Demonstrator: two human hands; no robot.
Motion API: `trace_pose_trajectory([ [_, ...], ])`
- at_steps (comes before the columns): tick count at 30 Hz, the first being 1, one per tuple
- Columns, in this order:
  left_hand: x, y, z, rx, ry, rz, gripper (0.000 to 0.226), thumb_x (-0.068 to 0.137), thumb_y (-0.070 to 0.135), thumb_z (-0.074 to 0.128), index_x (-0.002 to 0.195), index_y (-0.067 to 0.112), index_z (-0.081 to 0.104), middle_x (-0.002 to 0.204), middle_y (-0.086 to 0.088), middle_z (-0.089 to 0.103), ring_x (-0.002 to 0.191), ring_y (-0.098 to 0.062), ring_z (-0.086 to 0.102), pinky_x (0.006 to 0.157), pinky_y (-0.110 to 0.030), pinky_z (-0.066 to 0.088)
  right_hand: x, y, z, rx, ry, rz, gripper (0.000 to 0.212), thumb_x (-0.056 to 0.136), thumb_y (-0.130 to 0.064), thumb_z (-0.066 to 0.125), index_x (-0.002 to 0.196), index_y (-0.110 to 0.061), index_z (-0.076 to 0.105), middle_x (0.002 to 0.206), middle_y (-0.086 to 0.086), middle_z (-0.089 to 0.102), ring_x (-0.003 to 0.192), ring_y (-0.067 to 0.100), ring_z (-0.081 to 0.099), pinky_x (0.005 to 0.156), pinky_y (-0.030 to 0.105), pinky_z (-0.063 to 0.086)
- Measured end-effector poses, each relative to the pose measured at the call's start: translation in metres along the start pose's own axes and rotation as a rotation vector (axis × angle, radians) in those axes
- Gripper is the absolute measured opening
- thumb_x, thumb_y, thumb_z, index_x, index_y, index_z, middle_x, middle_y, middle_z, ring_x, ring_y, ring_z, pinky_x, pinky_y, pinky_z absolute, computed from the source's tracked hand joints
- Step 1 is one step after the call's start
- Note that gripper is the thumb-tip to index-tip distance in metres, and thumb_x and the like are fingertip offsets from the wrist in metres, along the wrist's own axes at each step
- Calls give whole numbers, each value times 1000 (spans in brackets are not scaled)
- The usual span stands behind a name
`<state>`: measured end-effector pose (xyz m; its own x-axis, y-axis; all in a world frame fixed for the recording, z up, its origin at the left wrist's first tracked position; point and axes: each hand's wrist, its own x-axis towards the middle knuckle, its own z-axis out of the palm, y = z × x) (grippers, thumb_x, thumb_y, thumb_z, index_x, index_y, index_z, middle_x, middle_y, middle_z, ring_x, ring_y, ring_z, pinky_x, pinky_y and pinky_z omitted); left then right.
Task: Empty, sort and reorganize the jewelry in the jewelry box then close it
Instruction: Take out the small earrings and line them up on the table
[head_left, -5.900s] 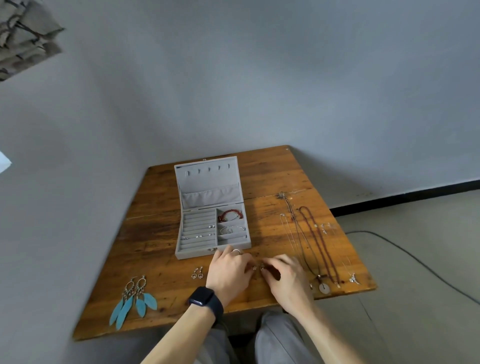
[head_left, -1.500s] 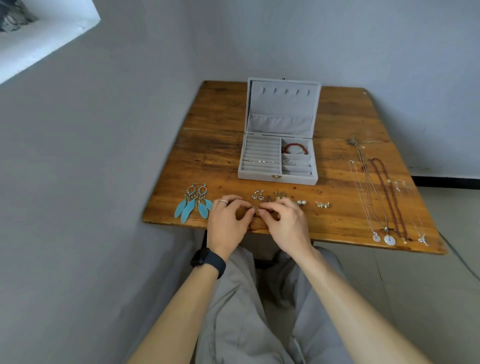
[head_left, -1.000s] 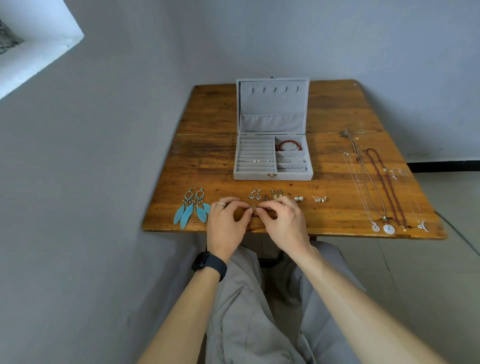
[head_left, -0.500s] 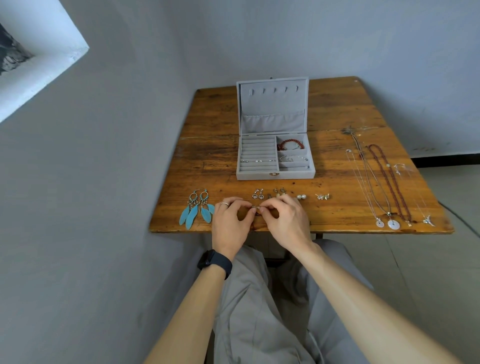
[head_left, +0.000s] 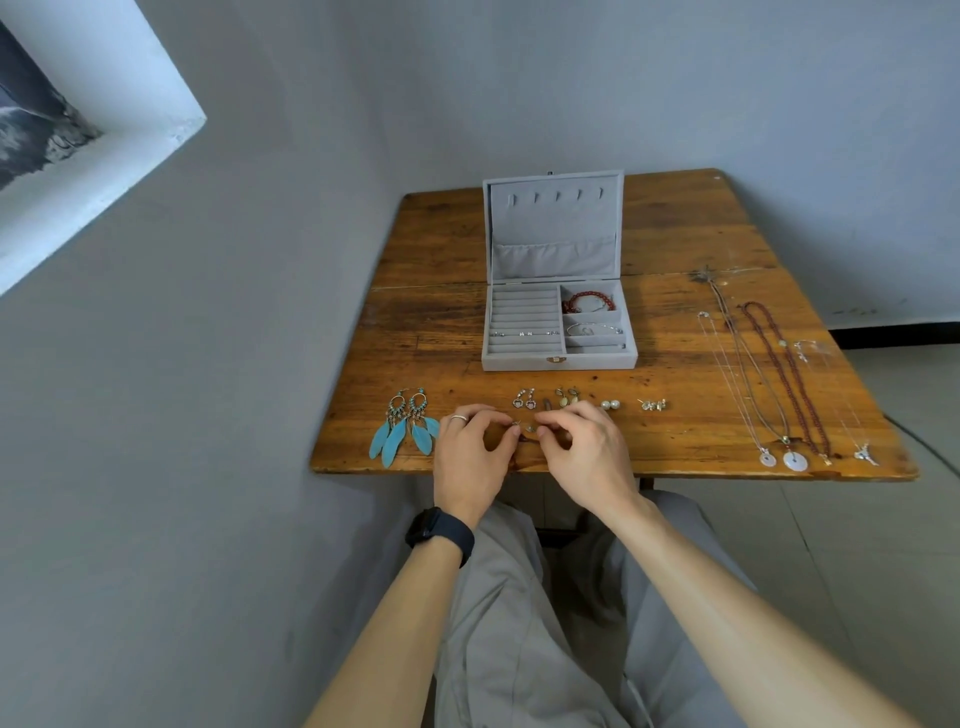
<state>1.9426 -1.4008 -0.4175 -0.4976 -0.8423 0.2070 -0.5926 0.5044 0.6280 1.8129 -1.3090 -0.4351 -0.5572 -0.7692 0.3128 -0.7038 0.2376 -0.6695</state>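
Observation:
The grey jewelry box (head_left: 558, 361) stands open on the wooden table (head_left: 675, 431), lid upright. A red bead bracelet (head_left: 588, 300) and a silver bangle (head_left: 593, 328) lie in its right compartments; small studs sit in a ring slot. At the table's front edge my left hand (head_left: 470, 457) and my right hand (head_left: 584, 452) meet fingertip to fingertip, each pinching a small earring (head_left: 524, 428) between them. Small earring pairs (head_left: 566, 397) lie in a row just beyond my fingers. Blue feather earrings (head_left: 405, 428) lie to the left.
Several necklaces (head_left: 769, 374) are stretched out along the table's right side, pendants near the front edge. Grey walls close in on the left and behind the table. A cable runs over the floor at the right. My lap is under the front edge.
Both hands stay together at the front edge on the small earring; only the fingertips shift slightly. The head camera has drifted, so the table sits a little differently in view.

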Motion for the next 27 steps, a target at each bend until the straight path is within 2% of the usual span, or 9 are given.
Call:
trace_pose_trajectory([
  [5, 0, 2, -6, 0, -36, 22, 18, 92, 34, 67, 107, 26, 71, 117, 10, 57, 112, -7, 46, 96, -22, 38, 1, -2, -6, 30, -25, -3, 24, 89, -19, 70, 112, -19, 74, 101, -7, 60, 90, 8, 57, 78, 22, 51],
  [10, 8, 3, -19, 39, -159, 26, 28, 95, 33, 61, 123, 33, 62, 126, 14, 53, 119, -3, 42, 96, -16, 32, 7, -7, -18, 119, -104, 15, 31, 89, -14, 69, 119, -25, 69, 104, -14, 58, 89, -2, 58, 82, 22, 54],
  [15, 39, 11, -38, 95, -155, 59, 32, 98, 33, 57, 129, 34, 58, 130, 13, 53, 122, -4, 47, 95, -19, 42, 29, -11, -32, 108, -146, -25, 31, 92, -19, 66, 120, -31, 67, 108, -19, 59, 94, -7, 58, 78, 7, 48],
  [20, 89, 20, -48, 203, -71, 127, 29, 97, 32, 57, 125, 32, 61, 124, 9, 60, 117, -11, 54, 87, -29, 53, 78, -15, -42, 38, -147, -83, 27, 93, -24, 65, 120, -29, 67, 113, -14, 60, 99, 0, 59, 84, 14, 51],
  [23, 118, 20, -46, 281, -65, 144, 31, 96, 31, 56, 127, 32, 61, 126, 6, 60, 114, -15, 55, 87, -33, 53, 111, -15, -38, -39, -154, -113, 27, 95, -29, 63, 122, -27, 67, 118, -12, 59, 107, 4, 58, 88, 15, 48],
  [27, 144, 19, -38, 374, -120, 149, 33, 98, 35, 52, 130, 35, 60, 134, 3, 53, 120, -18, 50, 91, -36, 49, 143, -18, -26, -198, -168, -147, 29, 96, -37, 59, 122, -29, 67, 118, -12, 59, 111, 9, 50, 84, 20, 44],
])
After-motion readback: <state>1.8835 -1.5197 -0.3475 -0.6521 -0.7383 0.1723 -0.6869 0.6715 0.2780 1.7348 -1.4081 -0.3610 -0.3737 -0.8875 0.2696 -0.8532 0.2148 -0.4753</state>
